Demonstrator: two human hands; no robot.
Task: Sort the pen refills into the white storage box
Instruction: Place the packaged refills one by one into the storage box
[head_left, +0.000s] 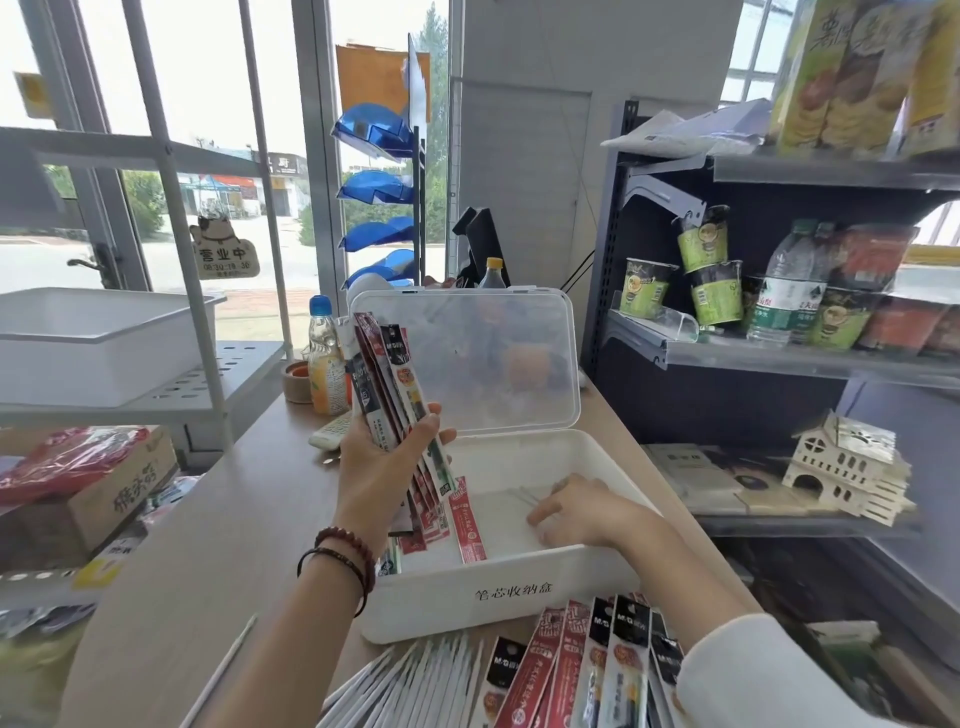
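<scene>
From the head camera, the white storage box (519, 608) sat on the wooden counter (234, 519). Its clear lid (467, 358) was swung up and stood upright along the far edge of the box.

Above the box's left end, the left hand (384, 457) gripped a bundle of refill packs (387, 374), with the fingers curled round it and the fingertips showing on its right side. The packs stood nearly upright. Their long axis ran top to bottom, the tops leaned slightly left and away from the box, and the lower ends dipped inside the box's left wall. Beaded bracelets (343, 556) circled that wrist.

Inside the box, a red pack (467, 525) lay just right of the bundle's lower ends. Its long axis ran from the box's front wall towards its back.

The right hand (571, 512) reached down into the right half of the box, palm down, with bent fingers near the floor. It was blurred, so I could not tell whether the fingers pinched anything.

In front of the box, on the counter, lay a fan of packs (597, 670), their tops pointing towards the box. Left of them was a row of slim white refills (415, 680), angled the same way. Behind the box's left corner stood a bottle (324, 364) of orange drink.
</scene>
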